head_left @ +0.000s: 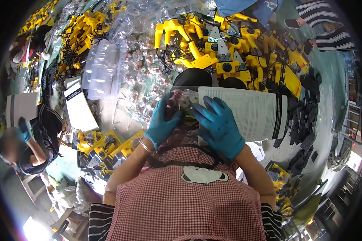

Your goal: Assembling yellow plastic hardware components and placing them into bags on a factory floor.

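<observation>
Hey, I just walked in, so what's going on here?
Someone in a red checked apron has their left hand and right hand, both in blue gloves, at a clear plastic bag. A printed sheet extends out from under the right hand. Yellow corded tools are heaped beyond. Off to the left, another person has a gloved hand raised near a pale sheet.

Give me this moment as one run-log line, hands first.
left hand: beside clear bag | right hand: beside clear bag, overlapping printed sheet | beyond: yellow parts
</observation>
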Demonstrator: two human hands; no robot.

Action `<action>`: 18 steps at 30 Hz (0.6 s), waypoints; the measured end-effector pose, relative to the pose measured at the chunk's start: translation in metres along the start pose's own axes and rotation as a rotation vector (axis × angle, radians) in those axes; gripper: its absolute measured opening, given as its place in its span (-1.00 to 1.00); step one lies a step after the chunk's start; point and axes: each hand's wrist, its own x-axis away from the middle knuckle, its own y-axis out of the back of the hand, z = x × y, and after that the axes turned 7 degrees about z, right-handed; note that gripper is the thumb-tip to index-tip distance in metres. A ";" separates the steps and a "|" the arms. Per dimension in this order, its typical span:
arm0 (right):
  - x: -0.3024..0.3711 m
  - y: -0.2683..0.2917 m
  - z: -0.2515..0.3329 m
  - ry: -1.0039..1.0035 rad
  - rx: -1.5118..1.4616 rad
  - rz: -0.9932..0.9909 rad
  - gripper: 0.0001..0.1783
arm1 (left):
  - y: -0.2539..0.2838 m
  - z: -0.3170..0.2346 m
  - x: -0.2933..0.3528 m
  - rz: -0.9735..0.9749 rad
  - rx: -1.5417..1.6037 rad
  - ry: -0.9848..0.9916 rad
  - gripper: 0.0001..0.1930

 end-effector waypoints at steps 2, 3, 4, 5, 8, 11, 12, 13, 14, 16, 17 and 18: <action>-0.004 -0.021 -0.006 -0.023 0.087 -0.004 -0.50 | 0.000 -0.007 -0.004 0.105 -0.001 0.000 -0.14; -0.008 -0.031 -0.007 -0.034 0.172 -0.001 -0.48 | -0.001 -0.007 -0.003 0.104 0.002 -0.001 -0.14; -0.008 -0.037 -0.004 -0.072 0.220 0.005 -0.54 | -0.002 -0.007 -0.001 0.114 -0.036 -0.038 -0.12; -0.006 -0.041 -0.004 -0.073 0.222 0.007 -0.54 | -0.004 -0.005 0.000 0.125 -0.075 -0.075 -0.09; -0.010 -0.046 -0.001 -0.085 0.203 -0.058 -0.56 | -0.013 0.021 -0.006 0.014 -0.050 -0.121 -0.04; -0.009 -0.039 0.001 -0.102 0.125 -0.093 -0.61 | -0.019 0.020 -0.009 0.010 0.012 -0.103 -0.02; -0.010 -0.038 0.003 -0.111 0.120 -0.099 -0.61 | -0.020 0.019 -0.009 0.014 0.013 -0.107 -0.02; -0.010 -0.037 0.003 -0.120 0.116 -0.106 -0.62 | -0.020 0.017 -0.008 0.021 0.094 -0.072 -0.03; -0.011 -0.036 0.001 -0.124 0.121 -0.108 -0.62 | -0.020 0.016 -0.009 0.029 0.174 -0.038 -0.03; -0.010 -0.033 -0.003 -0.056 0.070 -0.142 -0.61 | -0.021 0.024 -0.008 -0.024 0.029 -0.121 -0.04; 0.003 -0.028 -0.013 -0.081 0.040 -0.221 -0.65 | -0.021 0.027 -0.007 -0.077 -0.121 -0.202 -0.05; 0.025 -0.022 -0.033 -0.105 0.010 -0.301 -0.67 | -0.018 0.024 -0.008 -0.084 -0.119 -0.206 -0.05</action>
